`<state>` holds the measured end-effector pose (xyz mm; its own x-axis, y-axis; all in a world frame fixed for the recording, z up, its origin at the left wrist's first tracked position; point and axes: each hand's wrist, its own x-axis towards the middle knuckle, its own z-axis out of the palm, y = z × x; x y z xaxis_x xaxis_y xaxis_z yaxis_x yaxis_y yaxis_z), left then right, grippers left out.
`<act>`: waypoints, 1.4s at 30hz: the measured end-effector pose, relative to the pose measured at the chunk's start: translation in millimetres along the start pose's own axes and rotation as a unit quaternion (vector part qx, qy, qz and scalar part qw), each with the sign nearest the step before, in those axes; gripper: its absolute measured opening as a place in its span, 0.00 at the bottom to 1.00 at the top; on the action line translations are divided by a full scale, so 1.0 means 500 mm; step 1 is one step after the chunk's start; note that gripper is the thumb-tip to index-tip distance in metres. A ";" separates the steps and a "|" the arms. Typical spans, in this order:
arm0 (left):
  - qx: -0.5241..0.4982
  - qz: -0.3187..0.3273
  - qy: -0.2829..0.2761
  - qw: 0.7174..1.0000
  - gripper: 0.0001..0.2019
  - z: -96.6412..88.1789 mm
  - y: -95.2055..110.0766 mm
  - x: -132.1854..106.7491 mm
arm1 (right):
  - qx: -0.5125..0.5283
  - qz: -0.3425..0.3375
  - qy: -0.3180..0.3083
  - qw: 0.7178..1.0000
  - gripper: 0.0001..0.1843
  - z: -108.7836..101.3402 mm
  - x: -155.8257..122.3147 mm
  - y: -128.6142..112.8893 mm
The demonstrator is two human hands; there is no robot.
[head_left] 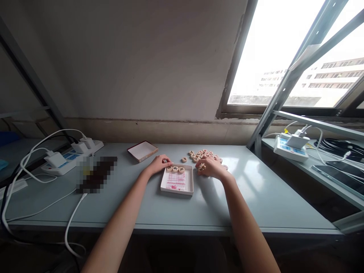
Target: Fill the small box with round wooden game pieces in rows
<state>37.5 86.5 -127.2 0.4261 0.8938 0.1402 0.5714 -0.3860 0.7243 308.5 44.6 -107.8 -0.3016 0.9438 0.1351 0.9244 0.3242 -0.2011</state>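
Observation:
A shallow white box [176,188] lies on the grey table [170,212], with a pink-printed sheet in its bottom and three round wooden game discs [175,168] in a row along its far edge. My left hand [158,164] rests at the box's far left corner, fingers curled, its fingertips at the leftmost disc. My right hand [212,167] sits just right of the box, fingers pinched around one disc [201,166]. Behind it lies a loose heap of several more discs [203,154]. A single disc [184,159] lies apart, behind the box.
The box's lid [142,150] lies upturned at the back left. Power strips with white chargers and cables [68,155] fill the left end, beside a blurred dark object [96,172]. A metal shelf frame [284,94] and a second power strip [290,146] stand to the right.

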 end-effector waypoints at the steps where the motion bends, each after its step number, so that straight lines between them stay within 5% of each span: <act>1: -0.003 -0.003 0.000 1.000 0.18 0.000 0.000 0.000 | -0.005 0.002 0.001 1.000 0.10 0.001 0.000 -0.002; 12: -0.027 -0.015 -0.054 0.998 0.18 -0.007 0.004 -0.003 | 0.041 -0.004 0.007 0.999 0.09 0.003 -0.002 0.013; 18: -0.022 -0.008 -0.060 0.998 0.17 -0.007 -0.001 -0.001 | 0.117 -0.089 0.045 0.988 0.11 -0.013 -0.001 -0.039; 22: -0.006 0.004 -0.056 0.998 0.16 -0.004 -0.007 0.001 | 0.071 -0.100 0.013 0.992 0.11 -0.003 -0.002 -0.066; 34: -0.008 0.010 -0.057 0.998 0.15 -0.003 -0.010 0.002 | 0.011 -0.090 0.051 0.995 0.06 0.005 0.002 -0.075; 39: -0.010 -0.009 -0.035 0.999 0.15 -0.002 -0.006 0.001 | -0.034 0.010 0.107 0.994 0.09 -0.014 -0.004 -0.041; 42: -0.010 -0.025 -0.005 1.000 0.15 0.000 0.000 0.000 | -0.089 0.080 0.077 0.990 0.11 -0.010 -0.006 -0.020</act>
<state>37.2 86.5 -127.1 0.4056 0.9089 0.0968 0.5773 -0.3369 0.7438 301.1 38.3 -101.6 -0.1216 0.9567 0.2643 0.9881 0.1421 -0.0594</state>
